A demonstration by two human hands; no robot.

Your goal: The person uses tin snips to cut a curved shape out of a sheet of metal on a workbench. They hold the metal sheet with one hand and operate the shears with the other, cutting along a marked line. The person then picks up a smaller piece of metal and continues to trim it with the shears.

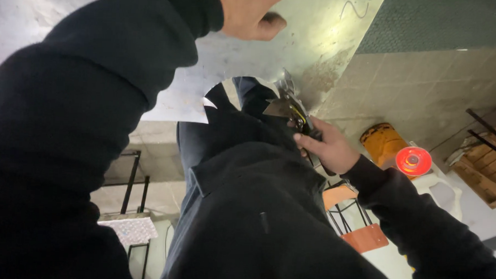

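A thin grey metal sheet (295,47) is held up in front of me, its lower edge cut in a jagged curve. My left hand (252,16), in a black sleeve, grips the sheet from above with the thumb on its face. My right hand (327,148) is closed around the handles of metal snips (287,105). The snips' blades meet the sheet's cut edge near its lower right part. My dark trousers and jacket fill the middle of the view below the sheet.
A tiled floor lies beneath. An orange drum (382,141) and a red disc-shaped object (413,160) on a white plastic chair (441,187) stand at the right. An orange chair (360,228), wooden pallets (486,170) and a black metal frame (131,185) are nearby.
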